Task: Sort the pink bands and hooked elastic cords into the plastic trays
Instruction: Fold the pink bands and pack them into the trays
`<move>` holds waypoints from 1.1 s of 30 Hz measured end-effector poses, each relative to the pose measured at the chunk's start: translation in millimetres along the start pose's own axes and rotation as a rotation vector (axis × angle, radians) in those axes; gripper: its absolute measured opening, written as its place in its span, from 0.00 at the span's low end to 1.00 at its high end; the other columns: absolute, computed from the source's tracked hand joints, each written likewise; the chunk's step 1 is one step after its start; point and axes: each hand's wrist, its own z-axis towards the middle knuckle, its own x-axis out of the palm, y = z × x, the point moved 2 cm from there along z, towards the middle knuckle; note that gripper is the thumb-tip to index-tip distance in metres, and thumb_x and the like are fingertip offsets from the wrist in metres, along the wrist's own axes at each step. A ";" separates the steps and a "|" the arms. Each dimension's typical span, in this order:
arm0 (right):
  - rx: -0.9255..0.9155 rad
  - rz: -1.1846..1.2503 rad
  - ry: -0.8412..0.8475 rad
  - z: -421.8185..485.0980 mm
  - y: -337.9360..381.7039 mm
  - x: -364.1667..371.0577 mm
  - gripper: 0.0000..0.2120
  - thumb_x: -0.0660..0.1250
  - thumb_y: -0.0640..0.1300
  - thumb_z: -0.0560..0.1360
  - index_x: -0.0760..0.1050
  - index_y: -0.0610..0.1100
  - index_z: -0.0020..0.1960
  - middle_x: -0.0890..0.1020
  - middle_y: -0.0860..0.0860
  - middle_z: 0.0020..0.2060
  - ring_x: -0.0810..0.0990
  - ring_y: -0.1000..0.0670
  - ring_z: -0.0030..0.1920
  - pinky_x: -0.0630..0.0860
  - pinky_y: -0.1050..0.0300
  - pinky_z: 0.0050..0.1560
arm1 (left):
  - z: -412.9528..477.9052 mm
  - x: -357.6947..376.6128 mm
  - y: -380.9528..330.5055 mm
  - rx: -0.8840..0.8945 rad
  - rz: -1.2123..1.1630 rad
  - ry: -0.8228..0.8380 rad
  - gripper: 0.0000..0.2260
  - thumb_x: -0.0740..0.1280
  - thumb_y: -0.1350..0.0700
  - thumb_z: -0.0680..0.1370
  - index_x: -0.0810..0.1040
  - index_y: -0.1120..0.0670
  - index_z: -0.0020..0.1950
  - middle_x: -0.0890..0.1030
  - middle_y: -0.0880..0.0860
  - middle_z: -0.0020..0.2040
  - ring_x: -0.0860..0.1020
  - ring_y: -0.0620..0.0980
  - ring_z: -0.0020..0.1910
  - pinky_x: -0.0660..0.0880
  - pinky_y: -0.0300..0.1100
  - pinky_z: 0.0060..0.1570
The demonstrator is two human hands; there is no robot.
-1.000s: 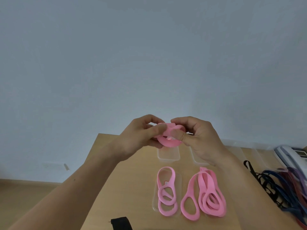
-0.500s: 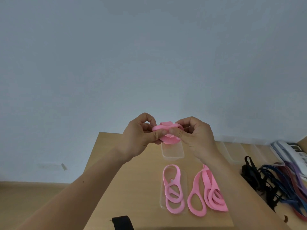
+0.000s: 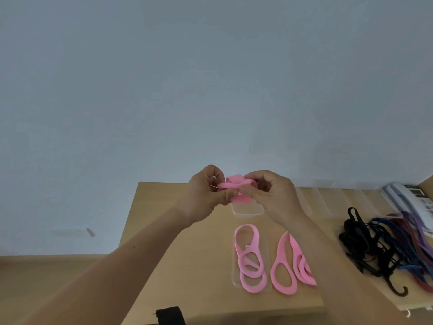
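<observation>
My left hand [image 3: 206,193] and my right hand [image 3: 273,195] both pinch one twisted pink band [image 3: 234,185], held in the air above an empty clear tray [image 3: 247,211] at the back of the table. Nearer to me, a second clear tray [image 3: 268,242] holds a coiled pink band [image 3: 250,261]. To its right a loose pile of pink bands [image 3: 287,266] lies on the wood, partly hidden by my right forearm. A tangle of black, blue and red hooked elastic cords [image 3: 384,242] lies at the right.
More empty clear trays [image 3: 328,202] stand in a row along the back edge. A white desk phone [image 3: 412,200] sits at the far right. A black object [image 3: 169,315] pokes in at the front edge of the wooden table [image 3: 187,266].
Both hands have kept twisting the pink band and moved slightly up and apart. The view has shifted left, so the table's things sit further right in the frame.
</observation>
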 end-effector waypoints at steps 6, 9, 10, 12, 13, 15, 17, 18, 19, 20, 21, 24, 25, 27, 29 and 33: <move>0.048 -0.120 0.100 27.6 -43.3 -15.7 0.16 0.75 0.40 0.72 0.80 0.62 0.47 0.83 0.61 0.39 0.80 0.60 0.36 0.74 0.69 0.38 | 35.0 21.6 32.2 -0.055 0.039 -0.024 0.13 0.75 0.62 0.73 0.71 0.55 0.42 0.83 0.57 0.36 0.79 0.52 0.31 0.78 0.44 0.36; 0.073 -0.165 0.084 45.4 -74.9 -20.5 0.13 0.74 0.41 0.73 0.81 0.60 0.47 0.82 0.64 0.36 0.78 0.65 0.35 0.71 0.72 0.36 | 56.4 40.8 50.7 -0.119 0.113 -0.023 0.13 0.75 0.57 0.74 0.70 0.54 0.42 0.83 0.58 0.37 0.79 0.48 0.29 0.76 0.43 0.36; 0.089 -0.184 0.081 51.2 -86.8 -21.8 0.11 0.73 0.41 0.73 0.82 0.57 0.49 0.82 0.63 0.37 0.78 0.65 0.35 0.70 0.73 0.37 | 64.7 47.1 56.7 -0.140 0.147 -0.021 0.13 0.75 0.55 0.74 0.70 0.53 0.43 0.83 0.58 0.38 0.78 0.47 0.29 0.76 0.43 0.35; 0.106 -0.230 0.080 63.2 -111.2 -24.5 0.10 0.73 0.41 0.73 0.83 0.52 0.53 0.82 0.62 0.39 0.79 0.63 0.37 0.72 0.69 0.40 | 82.4 58.9 69.4 -0.184 0.211 -0.002 0.12 0.74 0.54 0.75 0.70 0.52 0.44 0.82 0.56 0.38 0.78 0.45 0.29 0.75 0.40 0.35; 0.105 -0.257 0.089 68.7 -122.4 -25.4 0.10 0.73 0.41 0.74 0.83 0.50 0.54 0.82 0.61 0.40 0.80 0.61 0.39 0.74 0.66 0.42 | 91.1 63.7 75.9 -0.206 0.242 0.013 0.11 0.73 0.55 0.76 0.70 0.52 0.45 0.82 0.56 0.39 0.78 0.45 0.29 0.74 0.38 0.33; 0.090 -0.313 0.121 78.8 -141.3 -26.8 0.10 0.73 0.41 0.73 0.83 0.48 0.54 0.81 0.60 0.40 0.81 0.55 0.42 0.77 0.61 0.45 | 107.3 71.2 89.8 -0.256 0.314 0.046 0.10 0.71 0.54 0.77 0.70 0.54 0.47 0.82 0.56 0.41 0.78 0.46 0.30 0.71 0.34 0.29; 0.051 -0.351 0.153 88.4 -157.5 -27.2 0.10 0.73 0.39 0.73 0.83 0.48 0.53 0.80 0.61 0.38 0.81 0.55 0.41 0.78 0.61 0.46 | 120.4 75.3 103.1 -0.286 0.419 0.085 0.11 0.69 0.51 0.78 0.70 0.54 0.50 0.81 0.55 0.41 0.77 0.48 0.32 0.69 0.33 0.27; 0.031 -0.362 0.173 93.1 -165.6 -27.0 0.11 0.72 0.38 0.73 0.83 0.49 0.53 0.80 0.60 0.38 0.81 0.54 0.40 0.78 0.61 0.45 | 126.1 76.2 108.8 -0.287 0.478 0.106 0.11 0.69 0.50 0.78 0.70 0.53 0.50 0.80 0.53 0.41 0.76 0.48 0.34 0.69 0.33 0.29; 0.023 -0.370 0.202 97.5 -174.0 -26.0 0.10 0.72 0.38 0.73 0.83 0.49 0.52 0.82 0.59 0.39 0.81 0.54 0.39 0.78 0.60 0.44 | 131.2 77.3 113.8 -0.286 0.528 0.123 0.11 0.68 0.49 0.78 0.70 0.53 0.51 0.79 0.52 0.42 0.76 0.49 0.37 0.70 0.35 0.32; 0.024 -0.383 0.240 101.3 -182.6 -24.2 0.09 0.71 0.39 0.73 0.82 0.49 0.51 0.83 0.56 0.40 0.81 0.52 0.40 0.78 0.59 0.43 | 136.2 78.0 118.8 -0.288 0.575 0.141 0.11 0.68 0.48 0.78 0.71 0.54 0.52 0.80 0.52 0.45 0.76 0.52 0.41 0.73 0.40 0.38; 0.025 -0.408 0.279 104.4 -191.0 -22.4 0.08 0.69 0.40 0.74 0.81 0.49 0.51 0.83 0.53 0.41 0.80 0.51 0.40 0.77 0.58 0.41 | 140.9 78.8 124.0 -0.288 0.637 0.163 0.12 0.68 0.48 0.78 0.73 0.54 0.54 0.80 0.54 0.48 0.77 0.54 0.45 0.75 0.45 0.44; 0.009 -0.520 0.352 110.5 -210.5 -19.0 0.09 0.68 0.43 0.76 0.79 0.47 0.55 0.84 0.50 0.44 0.80 0.49 0.42 0.71 0.59 0.40 | 150.2 81.0 138.7 -0.222 0.937 0.200 0.15 0.67 0.44 0.77 0.77 0.52 0.57 0.81 0.53 0.53 0.75 0.53 0.56 0.72 0.48 0.57; 0.001 -0.545 0.367 112.6 -214.0 -18.0 0.10 0.68 0.43 0.76 0.80 0.46 0.57 0.84 0.48 0.46 0.81 0.47 0.44 0.73 0.58 0.42 | 151.6 81.9 142.9 -0.178 1.021 0.194 0.15 0.67 0.43 0.77 0.78 0.51 0.58 0.81 0.52 0.53 0.74 0.52 0.58 0.69 0.46 0.59; -0.017 -0.599 0.398 117.6 -217.5 -15.4 0.13 0.67 0.45 0.77 0.79 0.46 0.61 0.84 0.47 0.50 0.82 0.45 0.49 0.75 0.55 0.46 | 153.7 83.5 149.8 -0.105 1.131 0.170 0.15 0.65 0.41 0.78 0.80 0.49 0.58 0.81 0.50 0.52 0.71 0.52 0.61 0.63 0.45 0.62; -0.043 -0.685 0.431 123.2 -220.4 -11.4 0.13 0.65 0.47 0.78 0.79 0.47 0.61 0.84 0.47 0.51 0.82 0.44 0.49 0.74 0.55 0.45 | 155.0 84.4 154.8 -0.065 1.214 0.158 0.15 0.64 0.40 0.78 0.80 0.48 0.57 0.81 0.48 0.51 0.69 0.52 0.62 0.60 0.45 0.64; -0.102 -0.891 0.463 126.5 -228.4 -2.1 0.12 0.63 0.49 0.79 0.77 0.48 0.60 0.80 0.47 0.56 0.81 0.42 0.47 0.70 0.55 0.40 | 157.7 88.0 161.8 -0.028 1.303 0.161 0.16 0.62 0.39 0.78 0.80 0.46 0.57 0.80 0.47 0.53 0.67 0.52 0.64 0.56 0.45 0.64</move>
